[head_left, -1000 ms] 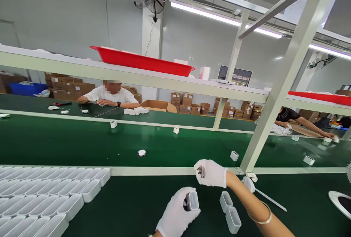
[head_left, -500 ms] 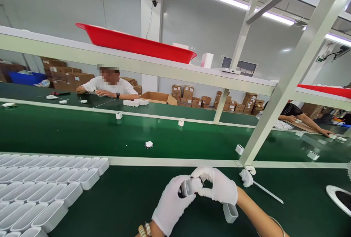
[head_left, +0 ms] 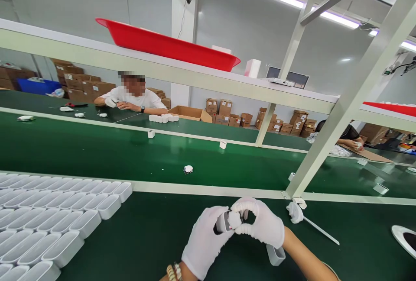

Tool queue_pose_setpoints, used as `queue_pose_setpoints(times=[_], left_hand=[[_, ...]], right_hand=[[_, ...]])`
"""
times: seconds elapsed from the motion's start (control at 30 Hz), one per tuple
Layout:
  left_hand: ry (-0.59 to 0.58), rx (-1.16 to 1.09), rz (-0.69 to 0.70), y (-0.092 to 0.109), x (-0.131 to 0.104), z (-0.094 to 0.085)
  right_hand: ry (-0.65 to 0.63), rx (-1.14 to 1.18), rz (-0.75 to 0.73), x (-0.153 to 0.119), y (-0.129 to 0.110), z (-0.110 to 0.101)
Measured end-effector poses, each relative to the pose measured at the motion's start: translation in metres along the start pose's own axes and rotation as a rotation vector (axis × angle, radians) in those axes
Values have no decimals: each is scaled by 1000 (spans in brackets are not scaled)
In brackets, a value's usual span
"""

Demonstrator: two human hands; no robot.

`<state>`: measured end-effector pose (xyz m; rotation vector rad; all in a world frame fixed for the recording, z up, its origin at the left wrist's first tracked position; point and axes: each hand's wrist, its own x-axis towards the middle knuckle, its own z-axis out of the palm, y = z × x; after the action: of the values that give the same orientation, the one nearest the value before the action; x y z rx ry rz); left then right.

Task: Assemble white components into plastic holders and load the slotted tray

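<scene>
My left hand (head_left: 204, 240), in a white glove, is closed around a small white plastic housing (head_left: 222, 222) whose open end faces right. My right hand (head_left: 261, 222), also gloved, pinches a round white piece with a thin dark edge (head_left: 234, 219) between thumb and fingers. That piece is at the mouth of the housing; how far it sits inside cannot be made out. Under my right wrist, another open white housing (head_left: 275, 256) rests on the dark green table, partly hidden by the glove.
Rows of white housings (head_left: 71, 246) fill the left side. On the green belt (head_left: 107, 151) ride small white housings and a dark board with a white top (head_left: 187, 169). Right are a slanted post (head_left: 320, 159), a white-wrapped stick (head_left: 320, 229) and a white ring-shaped object (head_left: 403, 240). Co-workers sit across.
My hands stay together, with the round piece turned slightly more toward me. Parts on the belt have shifted right. The co-worker at far right has drawn an outstretched arm back.
</scene>
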<state>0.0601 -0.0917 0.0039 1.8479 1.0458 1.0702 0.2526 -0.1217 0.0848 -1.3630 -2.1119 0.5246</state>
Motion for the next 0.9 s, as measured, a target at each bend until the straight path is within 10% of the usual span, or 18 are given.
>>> queue_pose_setpoints(times=[0.9], left_hand=[[47,-14,22,-2,1,-5]], right_hand=[[-42,-280,-78,-5,-9,2]])
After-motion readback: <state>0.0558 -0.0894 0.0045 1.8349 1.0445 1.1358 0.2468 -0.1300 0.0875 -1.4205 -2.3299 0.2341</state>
